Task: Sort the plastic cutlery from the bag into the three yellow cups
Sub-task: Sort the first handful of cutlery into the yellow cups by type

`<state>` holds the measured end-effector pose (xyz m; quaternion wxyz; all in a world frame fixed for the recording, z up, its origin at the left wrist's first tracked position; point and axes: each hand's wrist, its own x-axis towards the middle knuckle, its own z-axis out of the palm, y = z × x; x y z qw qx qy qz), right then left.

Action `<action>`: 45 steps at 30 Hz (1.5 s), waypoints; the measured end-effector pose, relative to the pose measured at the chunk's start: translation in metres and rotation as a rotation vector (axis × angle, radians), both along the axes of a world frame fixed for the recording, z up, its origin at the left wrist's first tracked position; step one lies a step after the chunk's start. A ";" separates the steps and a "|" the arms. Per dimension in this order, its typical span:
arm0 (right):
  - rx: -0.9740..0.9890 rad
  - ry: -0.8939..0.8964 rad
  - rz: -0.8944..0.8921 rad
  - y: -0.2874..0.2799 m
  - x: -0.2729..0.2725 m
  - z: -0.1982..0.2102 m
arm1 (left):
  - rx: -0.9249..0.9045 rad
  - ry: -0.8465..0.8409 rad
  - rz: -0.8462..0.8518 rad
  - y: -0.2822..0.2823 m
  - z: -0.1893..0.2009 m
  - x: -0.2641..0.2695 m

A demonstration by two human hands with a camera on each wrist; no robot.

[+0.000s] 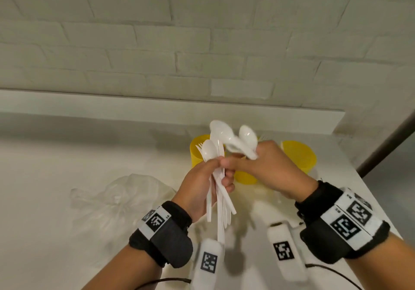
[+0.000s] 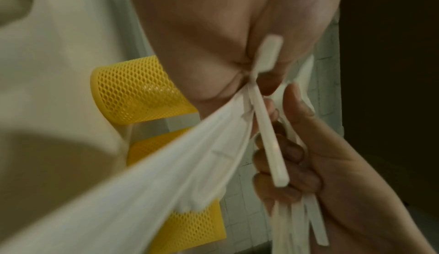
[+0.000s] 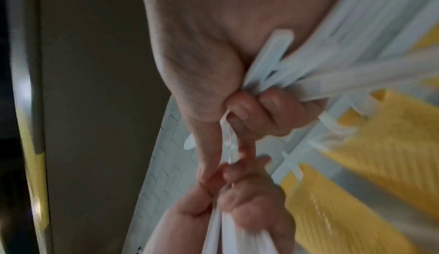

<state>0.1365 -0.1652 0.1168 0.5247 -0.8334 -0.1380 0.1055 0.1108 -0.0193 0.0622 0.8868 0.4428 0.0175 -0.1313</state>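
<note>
My left hand [image 1: 202, 182] grips a bundle of white plastic cutlery [image 1: 216, 190] upright above the table; a fork, a spoon and long handles show in it. My right hand [image 1: 267, 166] holds several white spoons [image 1: 235, 139], bowls pointing up and left, and its forefinger reaches across to the left thumb. Three yellow mesh cups stand behind the hands: the left cup [image 1: 196, 152], the middle cup [image 1: 246, 177] mostly hidden, and the right cup [image 1: 299, 156]. In the right wrist view, blurred handles [image 3: 344, 74] run through my curled fingers [image 3: 268, 108].
An empty-looking clear plastic bag [image 1: 119, 197] lies crumpled on the white table [image 1: 67, 166] to the left of the hands. A white brick wall [image 1: 202, 42] with a low ledge runs behind the cups. The table's right edge [image 1: 350, 166] lies close to the right cup.
</note>
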 end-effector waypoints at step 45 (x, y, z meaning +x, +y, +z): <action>0.216 0.243 0.099 -0.001 0.008 -0.010 | 0.135 -0.032 -0.141 -0.002 0.008 -0.009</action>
